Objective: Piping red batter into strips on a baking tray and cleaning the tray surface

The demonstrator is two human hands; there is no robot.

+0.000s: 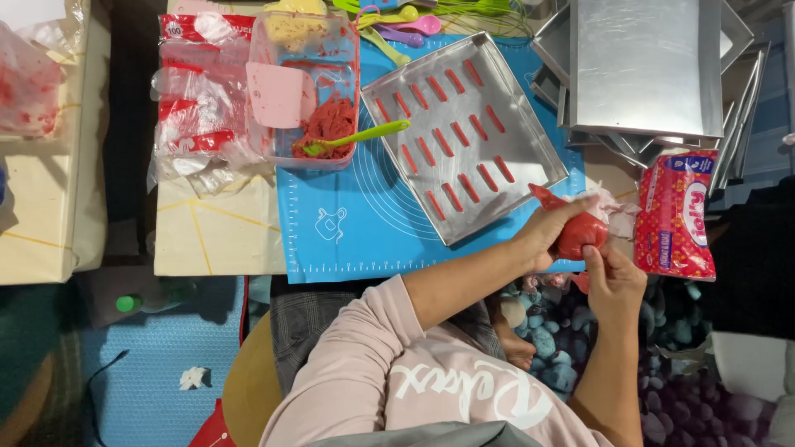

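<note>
Plastic bag (29, 83) with red smears lies at the far left on a cream-coloured surface. Next to it, a pack of clear bags (199, 99) sits beside a clear plastic container (346, 50). Inside the container are a lump of red paste (327, 124), a pink scraper (280, 95) and a green spoon (356, 136), whose handle sticks out over the rim. Under these things is a blue baking mat (356, 223).

On the mat stands a tilted metal tray (397, 87) with rows of short red strips (464, 136) on it.

At the near right corner of the tray, the left hand (551, 236) is wrapped around a piping bag (580, 233) full of red paste. The pointed tip of the bag is just over the tray edge. The right hand (613, 281) is a little lower, and its fingertips pinch the back part of the bag. So the 2 hands are closed on the same bag, close together.

Further right, a red printed packet (675, 215) lies just beside the hands, and a stack of empty metal trays (642, 66) is above it.
</note>
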